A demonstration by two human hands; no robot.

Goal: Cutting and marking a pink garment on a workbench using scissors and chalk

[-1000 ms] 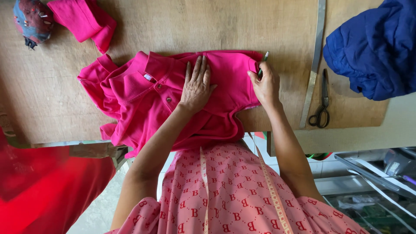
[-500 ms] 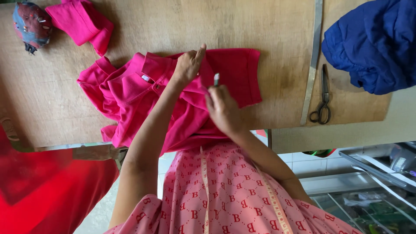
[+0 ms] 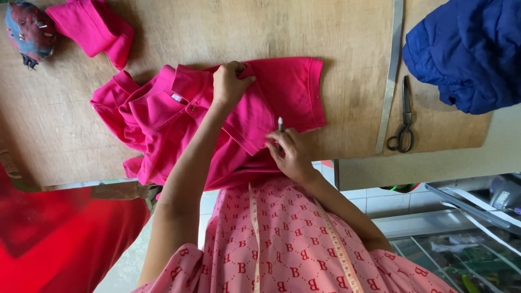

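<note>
On the wooden table (image 3: pixel 336 43) | left hand (image 3: pixel 229 82) bunches pink shirt (image 3: pixel 163 116) fabric | right hand (image 3: pixel 290 154) pinches chalk piece (image 3: pixel 280 124) at near edge | scissors (image 3: pixel 402 116) 3 o'clock, bare wood 12 o'clock

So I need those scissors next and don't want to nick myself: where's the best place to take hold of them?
Take the scissors by the looped handles at the end nearest you. They lie flat on the wooden table beside the metal ruler, blades shut and pointing away. Come in from the near side with the right hand, probably safest.
</note>
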